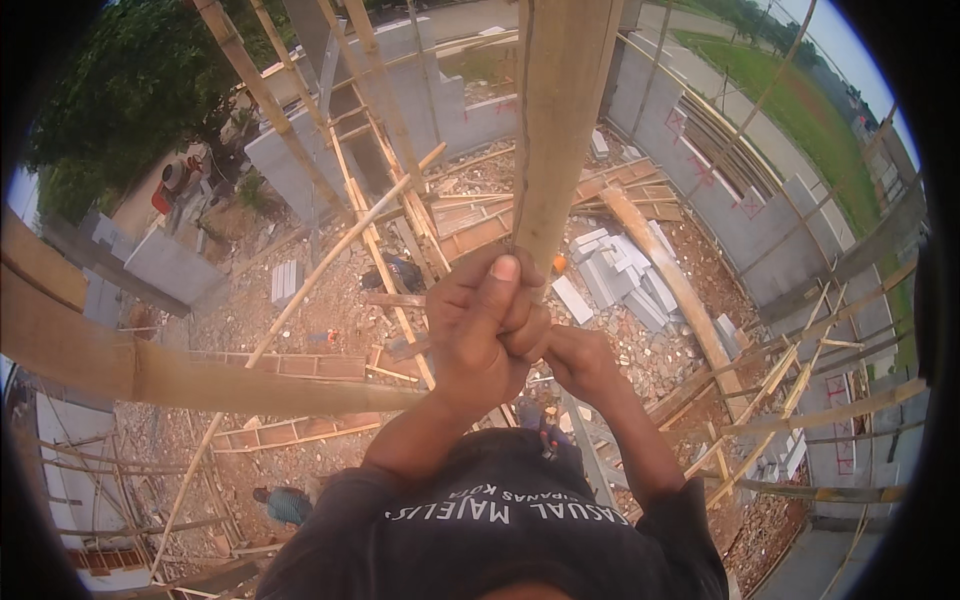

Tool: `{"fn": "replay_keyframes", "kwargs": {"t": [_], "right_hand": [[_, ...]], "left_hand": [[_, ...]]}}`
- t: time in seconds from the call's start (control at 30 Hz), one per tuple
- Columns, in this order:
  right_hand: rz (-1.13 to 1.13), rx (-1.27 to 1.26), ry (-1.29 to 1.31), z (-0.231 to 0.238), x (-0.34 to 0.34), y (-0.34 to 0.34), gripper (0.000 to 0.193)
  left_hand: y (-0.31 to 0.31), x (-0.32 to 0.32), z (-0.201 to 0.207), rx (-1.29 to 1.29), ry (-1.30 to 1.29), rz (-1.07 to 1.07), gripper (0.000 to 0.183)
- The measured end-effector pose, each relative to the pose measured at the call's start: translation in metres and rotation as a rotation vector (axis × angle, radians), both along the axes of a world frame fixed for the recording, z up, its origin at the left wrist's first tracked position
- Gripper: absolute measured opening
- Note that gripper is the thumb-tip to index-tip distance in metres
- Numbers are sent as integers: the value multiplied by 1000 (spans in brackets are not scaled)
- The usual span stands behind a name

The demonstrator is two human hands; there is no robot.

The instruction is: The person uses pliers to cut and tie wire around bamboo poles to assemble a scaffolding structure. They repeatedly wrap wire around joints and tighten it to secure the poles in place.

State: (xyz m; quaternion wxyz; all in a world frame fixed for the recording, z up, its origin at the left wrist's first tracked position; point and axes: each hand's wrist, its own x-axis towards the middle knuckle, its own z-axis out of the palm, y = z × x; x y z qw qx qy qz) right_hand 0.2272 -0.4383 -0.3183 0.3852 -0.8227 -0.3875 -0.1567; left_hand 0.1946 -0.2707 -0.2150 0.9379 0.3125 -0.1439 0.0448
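Observation:
My left hand (475, 325) is closed in front of a thick bamboo post (565, 130), its thumb pressed on the curled fingers. Right against it is my right hand (585, 362), also closed, its fingers bent and partly hidden. Whatever the two hands grip is covered by the fingers, and I cannot make it out. The post rises from just beyond my knuckles to the top of the view. A thick horizontal bamboo pole (250, 385) runs in from the left and ends from sight behind my left forearm.
Far below lies rubble-strewn ground with stacked pale blocks (615, 275), a long plank (680, 290) and wooden formwork (480, 235). Thin bamboo poles (300, 290) cross on the left. Grey block walls (660, 110) surround the site. A person in a teal top (288, 506) is below left.

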Motion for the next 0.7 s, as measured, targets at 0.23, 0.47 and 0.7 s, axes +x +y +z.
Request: {"fn": "replay_keyframes", "kwargs": {"t": [0.23,0.47,0.7], "right_hand": [[-66,-36,48,40,-48,-18,21],[-550,35,-248,6,33,-80,14],[384,-282,-233,26,-70,-28,26]], "left_hand": [[101,47,15,-165,-28,664,24],[47,9,9,-202,43,82,22],[72,59,23,-14,-34,603,23]]}}
